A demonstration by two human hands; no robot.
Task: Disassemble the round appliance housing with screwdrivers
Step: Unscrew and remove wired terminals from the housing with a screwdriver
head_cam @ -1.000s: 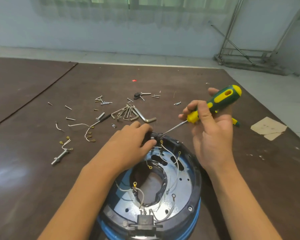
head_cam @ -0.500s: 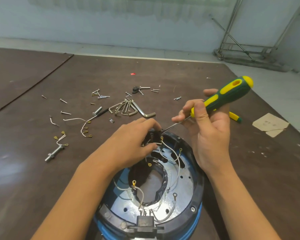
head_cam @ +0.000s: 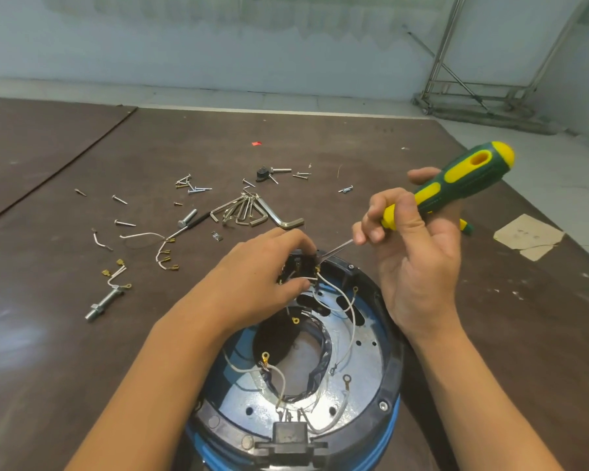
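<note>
The round appliance housing [head_cam: 385, 365], black-rimmed with a blue body and a silver inner plate, lies open-side up near me, with white wires and ring terminals loose inside. At its far rim my left hand [head_cam: 259, 277] pinches a small black switch block [head_cam: 298, 265]. My right hand [head_cam: 412, 253] grips a green-and-yellow screwdriver [head_cam: 456, 183] by the lower handle. Its shaft slants down-left, with the tip at the black block beside my left fingertips.
Loose screws [head_cam: 191, 188], a bunch of hex keys [head_cam: 252, 212], a long bolt [head_cam: 104, 304], cut wires with brass terminals [head_cam: 160, 253] and a small black part [head_cam: 262, 173] lie scattered on the brown board beyond the housing. A second screwdriver's end [head_cam: 466, 227] and torn cardboard [head_cam: 527, 234] lie right.
My right hand raised the screwdriver handle up and to the right while the tip stayed at the black block. My left hand shifted its fingers on the block. The view drew closer.
</note>
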